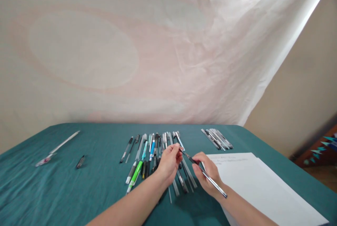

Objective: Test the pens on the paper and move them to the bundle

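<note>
My right hand (pixel 209 175) is closed around a slim pen (pixel 215 184) with a dark grip and a clear, silvery barrel. The pen slants, its rear end toward me. My left hand (pixel 168 162) pinches at the pen's thin front end; whether the fingertips hold the tip or a small part on it is too small to tell. Beneath and behind both hands lie several loose pens, among them a green highlighter-like pen (pixel 136 173) and a blue-and-white pen (pixel 152 149). My left hand and forearm hide some of them.
A stack of white paper (pixel 258 183) with faint writing lies at the right. Behind it is a row of several pens (pixel 217 139). On the left of the green tablecloth (pixel 105 198) are a short dark clear piece (pixel 80 162) and a long white stick-like item (pixel 64 142).
</note>
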Motion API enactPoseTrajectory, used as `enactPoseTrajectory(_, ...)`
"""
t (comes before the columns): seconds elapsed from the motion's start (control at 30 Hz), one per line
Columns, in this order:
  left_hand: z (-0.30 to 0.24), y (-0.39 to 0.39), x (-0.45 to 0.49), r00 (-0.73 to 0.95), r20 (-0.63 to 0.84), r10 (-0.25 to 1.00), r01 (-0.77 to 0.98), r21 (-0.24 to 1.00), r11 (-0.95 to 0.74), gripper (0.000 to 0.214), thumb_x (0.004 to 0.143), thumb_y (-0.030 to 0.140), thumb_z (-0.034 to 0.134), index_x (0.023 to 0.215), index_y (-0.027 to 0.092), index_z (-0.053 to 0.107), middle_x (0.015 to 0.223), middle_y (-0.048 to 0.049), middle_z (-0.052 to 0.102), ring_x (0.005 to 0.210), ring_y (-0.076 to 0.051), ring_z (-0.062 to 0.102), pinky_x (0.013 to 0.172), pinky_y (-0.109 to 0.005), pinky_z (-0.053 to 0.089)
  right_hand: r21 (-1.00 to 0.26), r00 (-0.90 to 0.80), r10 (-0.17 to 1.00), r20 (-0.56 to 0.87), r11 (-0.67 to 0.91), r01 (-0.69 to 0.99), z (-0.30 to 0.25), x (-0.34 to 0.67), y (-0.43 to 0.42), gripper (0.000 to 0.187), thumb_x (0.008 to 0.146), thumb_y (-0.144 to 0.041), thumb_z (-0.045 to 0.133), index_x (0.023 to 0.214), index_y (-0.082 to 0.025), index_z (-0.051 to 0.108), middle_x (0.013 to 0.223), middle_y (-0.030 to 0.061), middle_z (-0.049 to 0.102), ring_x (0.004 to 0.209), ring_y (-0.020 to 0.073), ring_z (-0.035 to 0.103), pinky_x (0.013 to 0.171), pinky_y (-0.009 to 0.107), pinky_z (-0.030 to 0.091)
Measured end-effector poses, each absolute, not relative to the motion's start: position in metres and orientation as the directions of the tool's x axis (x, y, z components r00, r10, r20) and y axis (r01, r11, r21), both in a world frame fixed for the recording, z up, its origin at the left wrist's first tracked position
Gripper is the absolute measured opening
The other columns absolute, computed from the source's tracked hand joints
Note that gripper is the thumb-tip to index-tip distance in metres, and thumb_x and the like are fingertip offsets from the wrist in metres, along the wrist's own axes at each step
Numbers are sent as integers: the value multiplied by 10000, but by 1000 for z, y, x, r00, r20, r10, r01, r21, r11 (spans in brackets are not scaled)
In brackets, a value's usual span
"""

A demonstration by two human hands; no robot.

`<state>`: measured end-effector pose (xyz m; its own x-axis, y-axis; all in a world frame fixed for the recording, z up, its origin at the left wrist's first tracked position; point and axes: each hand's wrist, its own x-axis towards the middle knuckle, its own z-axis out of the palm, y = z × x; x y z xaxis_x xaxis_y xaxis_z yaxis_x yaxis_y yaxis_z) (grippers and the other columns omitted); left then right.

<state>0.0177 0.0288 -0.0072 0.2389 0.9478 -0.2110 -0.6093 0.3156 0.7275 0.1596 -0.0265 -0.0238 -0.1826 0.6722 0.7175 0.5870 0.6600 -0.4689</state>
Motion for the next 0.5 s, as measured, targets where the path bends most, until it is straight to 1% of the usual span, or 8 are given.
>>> enactPoseTrajectory(0.1,-7,27,19,257,-219,941,-602,726,333,127,766,236,620,746,122,568,665,1,569,511,-30,476,499,-126,423,-480,-155,671,725,654,585,-26,160,-24,150,815,-173,465,956,-224,454,825,45,535,742,167,545,671,308,468)
enactPoseTrajectory(0.3,-7,21,22,302,-208,930,-581,734,353,123,770,231,614,777,126,550,695,-2,567,523,-29,473,525,-135,426,-441,-173,638,751,678,588,-26,161,-21,126,811,-171,477,932,-207,471,829,48,545,727,154,548,649,289,468)
enactPoseTrajectory(0.43,-7,16,23,322,-175,930,-547,767,334,190,744,272,643,831,149,527,703,6,573,535,-33,480,536,-138,408,-429,-173,624,762,686,587,-27,161,-20,127,806,-163,494,929,-196,484,835,47,554,702,142,553,628,278,474)
enactPoseTrajectory(0.5,-9,14,24,321,-158,934,-514,799,312,224,745,303,638,867,161,515,718,5,583,536,-36,479,529,-142,392,-397,-182,591,786,707,585,-28,161,-19,147,801,-144,502,937,-197,485,835,47,558,729,147,560,643,284,478)
